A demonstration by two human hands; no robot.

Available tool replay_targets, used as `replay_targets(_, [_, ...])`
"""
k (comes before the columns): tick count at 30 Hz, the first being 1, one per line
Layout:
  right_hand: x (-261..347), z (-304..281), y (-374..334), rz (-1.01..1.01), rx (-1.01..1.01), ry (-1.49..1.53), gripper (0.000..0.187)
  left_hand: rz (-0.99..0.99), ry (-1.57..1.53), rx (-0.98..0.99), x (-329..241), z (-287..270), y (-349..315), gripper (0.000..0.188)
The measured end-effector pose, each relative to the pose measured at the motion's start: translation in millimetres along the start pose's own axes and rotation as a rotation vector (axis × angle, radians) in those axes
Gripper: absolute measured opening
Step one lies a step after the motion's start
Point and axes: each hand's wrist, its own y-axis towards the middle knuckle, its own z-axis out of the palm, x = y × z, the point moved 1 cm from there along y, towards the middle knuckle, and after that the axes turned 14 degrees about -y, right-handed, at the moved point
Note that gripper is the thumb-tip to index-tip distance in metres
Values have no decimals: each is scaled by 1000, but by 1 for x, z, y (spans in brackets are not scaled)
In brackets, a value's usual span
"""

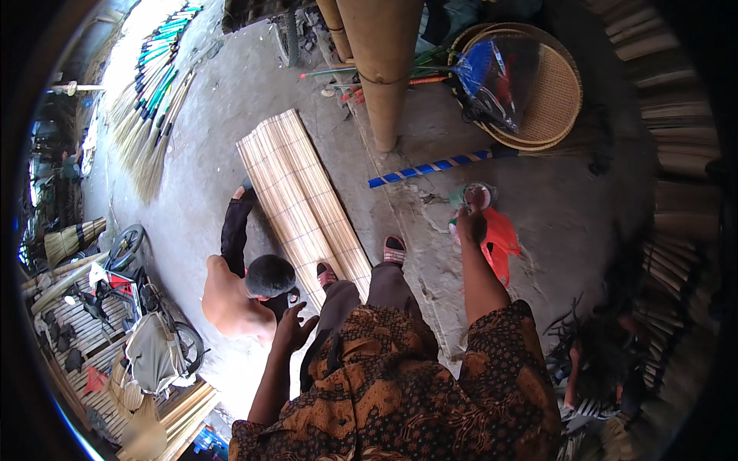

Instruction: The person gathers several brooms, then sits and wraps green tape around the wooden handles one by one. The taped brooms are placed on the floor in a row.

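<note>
My left hand is held out at my left side with its fingers apart and nothing in it. Stretched forward on my right, my right hand looks closed over a small pale, round thing whose kind I cannot make out. Right beside that hand is a red plastic bag. A long mat of slatted bamboo lies on the floor between a crouching person and me. My feet in striped sandals are at its near end. The person's far arm reaches along the mat's left edge.
Brooms with green handles lie fanned out at the far left. A thick bamboo post stands ahead. Round woven baskets and a blue-wrapped broom handle are at the far right. A motorbike stands at the left.
</note>
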Motion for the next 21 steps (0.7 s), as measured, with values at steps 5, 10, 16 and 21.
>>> replay_targets(5, [-5, 31, 17, -15, 33, 180, 45, -11, -64, 22, -20, 6, 3, 74])
replay_targets(10, [-8, 29, 33, -118, 10, 58, 57, 29, 17, 60, -35, 7, 9, 67])
replay_targets(16, [-3, -12, 36, -179, 5, 31, 66, 117, -184, 73, -62, 7, 13, 66])
replay_targets(21, [36, -72, -29, -549, 105, 426, 56, 319, -534, 117, -128, 5, 13, 46])
